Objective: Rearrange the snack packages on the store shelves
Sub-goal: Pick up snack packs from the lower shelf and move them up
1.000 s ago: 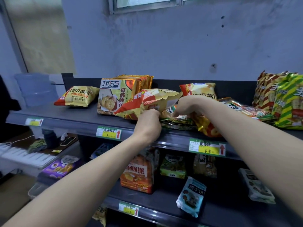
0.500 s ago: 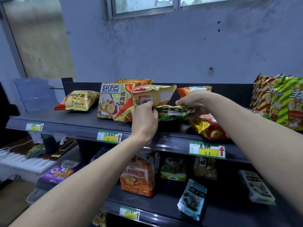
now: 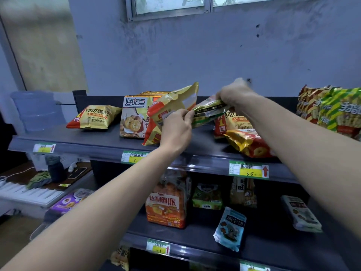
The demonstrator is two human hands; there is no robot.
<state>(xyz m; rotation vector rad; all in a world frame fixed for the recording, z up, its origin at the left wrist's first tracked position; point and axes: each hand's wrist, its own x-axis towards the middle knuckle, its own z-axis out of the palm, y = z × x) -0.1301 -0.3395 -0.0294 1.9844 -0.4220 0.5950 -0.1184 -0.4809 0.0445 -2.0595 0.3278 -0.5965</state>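
I am watching both hands working above the top shelf (image 3: 93, 140). The left hand (image 3: 175, 132) is pinching a yellow chip bag (image 3: 175, 103) between thumb and fingers, and the bag is tilting up and to the right above the knuckles. I cannot tell whether its lower corner is touching the shelf. The right hand (image 3: 237, 94) is gripping one end of a green packet (image 3: 209, 113), whose other end is reaching the left hand's fingertips. Just left of the left hand a cookie pack (image 3: 132, 118) is standing upright, and well beyond it another chip bag (image 3: 93, 117) is lying flat. Below the right wrist a red-and-gold bag (image 3: 248, 142) is lying on the shelf.
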